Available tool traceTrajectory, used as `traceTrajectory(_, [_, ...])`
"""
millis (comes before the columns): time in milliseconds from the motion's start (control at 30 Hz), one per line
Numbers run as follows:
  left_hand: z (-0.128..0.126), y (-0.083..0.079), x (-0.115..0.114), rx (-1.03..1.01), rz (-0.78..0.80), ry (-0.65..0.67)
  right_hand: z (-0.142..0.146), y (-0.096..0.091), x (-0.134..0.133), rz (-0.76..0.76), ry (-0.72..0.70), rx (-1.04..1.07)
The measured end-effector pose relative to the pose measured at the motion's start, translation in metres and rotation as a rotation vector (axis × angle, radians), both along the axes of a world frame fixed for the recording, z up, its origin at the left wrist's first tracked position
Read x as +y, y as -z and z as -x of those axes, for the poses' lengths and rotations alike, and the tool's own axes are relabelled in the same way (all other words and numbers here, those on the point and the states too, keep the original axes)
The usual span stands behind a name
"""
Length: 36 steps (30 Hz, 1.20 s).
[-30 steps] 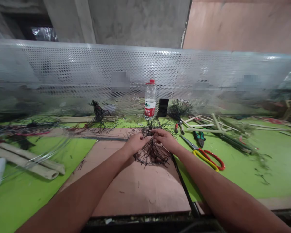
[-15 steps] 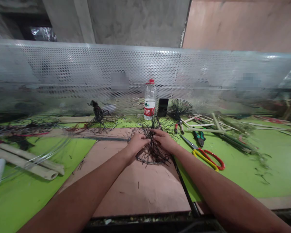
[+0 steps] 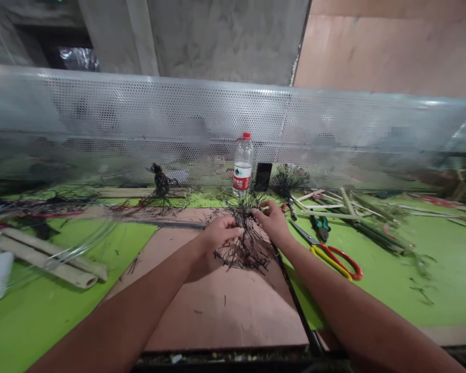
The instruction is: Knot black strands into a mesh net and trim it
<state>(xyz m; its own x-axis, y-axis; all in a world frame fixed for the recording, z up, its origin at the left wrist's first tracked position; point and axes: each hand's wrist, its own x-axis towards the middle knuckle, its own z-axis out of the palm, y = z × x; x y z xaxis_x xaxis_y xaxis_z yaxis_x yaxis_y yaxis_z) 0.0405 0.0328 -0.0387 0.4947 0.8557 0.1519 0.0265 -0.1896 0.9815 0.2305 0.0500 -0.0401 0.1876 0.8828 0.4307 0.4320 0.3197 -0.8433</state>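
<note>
A tangled bunch of thin dark twigs (image 3: 244,242) is held over a pinkish board (image 3: 217,300) lying on the green table. My left hand (image 3: 217,237) is closed on the bunch's left side, fingers curled round the stems. At the bunch's upper right, my right hand (image 3: 274,223) pinches some of its twigs. The fingertips of the two hands are a little apart.
A water bottle (image 3: 242,166) with a red cap and a dark phone (image 3: 262,176) stand by the perforated metal screen (image 3: 140,124). Red-and-yellow scissors (image 3: 330,254), green pliers (image 3: 321,225) and bamboo sticks (image 3: 357,207) lie to the right. Bamboo tubes (image 3: 46,261) and more twig bundles (image 3: 159,184) lie left.
The hands, which were together on the bunch, have drawn slightly apart; my right hand has moved up and to the right, pulling twigs with it.
</note>
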Motion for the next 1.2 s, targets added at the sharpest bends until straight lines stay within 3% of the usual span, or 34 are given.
traceTrajectory(233, [-0.002, 0.004, 0.007, 0.102, -0.224, -0.011, 0.017, -0.039, -0.01, -0.042, -0.284, 0.192])
traceTrajectory(533, [0.002, -0.002, -0.005, 0.11, -0.224, -0.008, 0.013, -0.007, -0.021, -0.023, -0.409, 0.111])
traceTrajectory(633, [0.002, -0.003, -0.005, 0.152, -0.242, -0.025, 0.013, -0.009, -0.028, -0.005, -0.472, 0.141])
traceTrajectory(867, [0.005, -0.003, -0.003, 0.243, -0.294, -0.064, 0.019, -0.014, -0.035, 0.24, -0.455, 0.364])
traceTrajectory(1200, [-0.004, -0.004, -0.006, 0.215, -0.28, 0.052, 0.025, -0.014, -0.038, 0.188, -0.47, 0.339])
